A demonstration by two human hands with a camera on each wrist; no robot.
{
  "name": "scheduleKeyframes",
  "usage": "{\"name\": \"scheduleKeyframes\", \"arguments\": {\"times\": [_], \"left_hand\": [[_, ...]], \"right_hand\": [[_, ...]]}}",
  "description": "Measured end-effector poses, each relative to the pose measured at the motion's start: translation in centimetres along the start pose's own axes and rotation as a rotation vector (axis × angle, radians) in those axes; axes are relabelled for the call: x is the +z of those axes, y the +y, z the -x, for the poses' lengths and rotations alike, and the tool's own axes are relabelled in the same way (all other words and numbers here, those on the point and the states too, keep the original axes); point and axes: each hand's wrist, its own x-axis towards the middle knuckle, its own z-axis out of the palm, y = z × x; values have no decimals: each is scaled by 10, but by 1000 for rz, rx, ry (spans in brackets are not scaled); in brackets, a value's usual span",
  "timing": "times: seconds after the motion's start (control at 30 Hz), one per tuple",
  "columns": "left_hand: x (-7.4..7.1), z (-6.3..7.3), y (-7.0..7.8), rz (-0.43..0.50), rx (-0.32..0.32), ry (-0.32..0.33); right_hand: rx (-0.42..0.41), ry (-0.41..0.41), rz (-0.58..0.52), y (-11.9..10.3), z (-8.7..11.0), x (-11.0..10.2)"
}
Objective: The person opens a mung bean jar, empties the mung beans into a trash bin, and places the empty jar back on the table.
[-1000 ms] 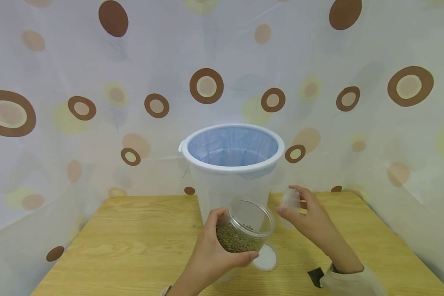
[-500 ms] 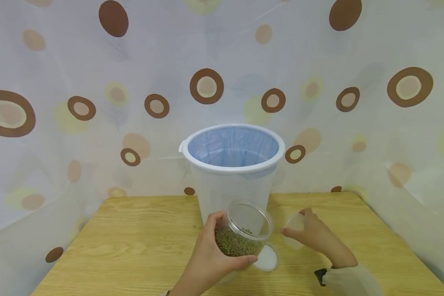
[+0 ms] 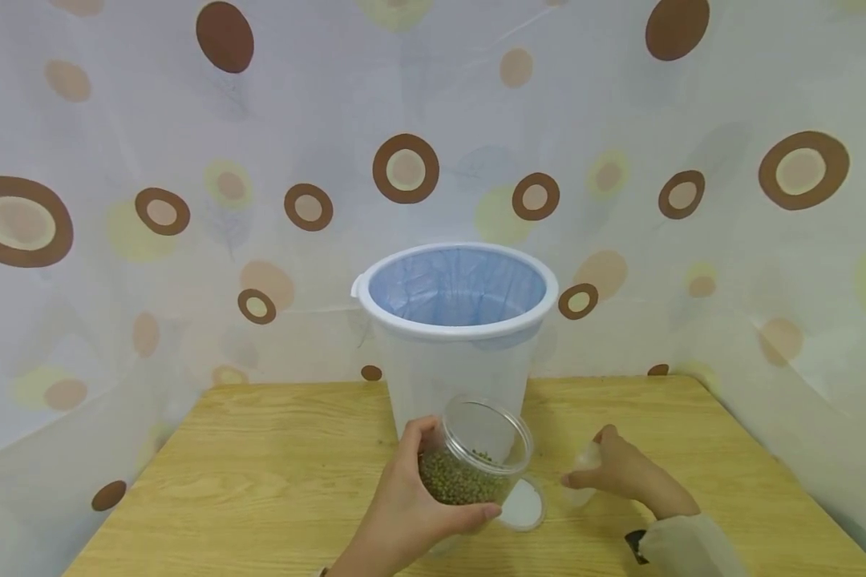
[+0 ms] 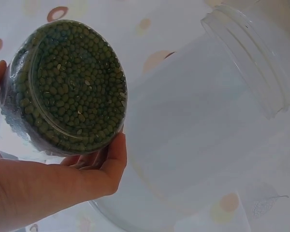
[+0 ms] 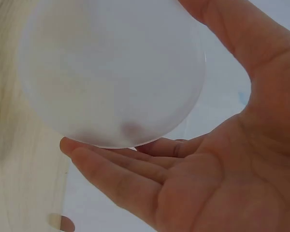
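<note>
My left hand (image 3: pixel 422 497) grips a clear plastic jar (image 4: pixel 70 89) of green mung beans around its side. In the head view the jar tilts, its lidless threaded mouth facing up and to the right. The left wrist view looks onto its bottom, packed with beans. My right hand (image 3: pixel 624 473), low over the right side of the table, pinches a round, translucent white plastic piece (image 5: pixel 111 72) by its edge between thumb and fingers. A white round lid (image 3: pixel 523 506) lies on the table just right of the jar.
A tall white bin (image 3: pixel 451 373) with a blue liner stands behind the hands on the wooden table (image 3: pixel 274 473). A second clear jar (image 4: pixel 246 53) shows in the left wrist view, mostly hidden under my left hand in the head view. Dotted sheeting (image 3: pixel 260 120) encloses the table.
My right hand has moved down and slightly right toward the table with the translucent piece. The left hand holds the jar in nearly the same place, a touch lower.
</note>
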Motion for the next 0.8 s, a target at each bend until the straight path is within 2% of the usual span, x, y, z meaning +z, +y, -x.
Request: {"name": "scheduleKeyframes", "arguments": {"times": [0.27, 0.5, 0.6, 0.8], "left_hand": [[-5, 2, -2, -5, -15, 9], [-13, 10, -9, 10, -44, 17], [-14, 11, -10, 2, -56, 17], [-13, 9, -9, 0, -70, 10]], "right_hand": [[13, -2, -27, 10, -6, 6], [-3, -43, -10, 21, 1, 8], [-14, -51, 9, 31, 6, 4], [-42, -10, 78, 44, 11, -10]]}}
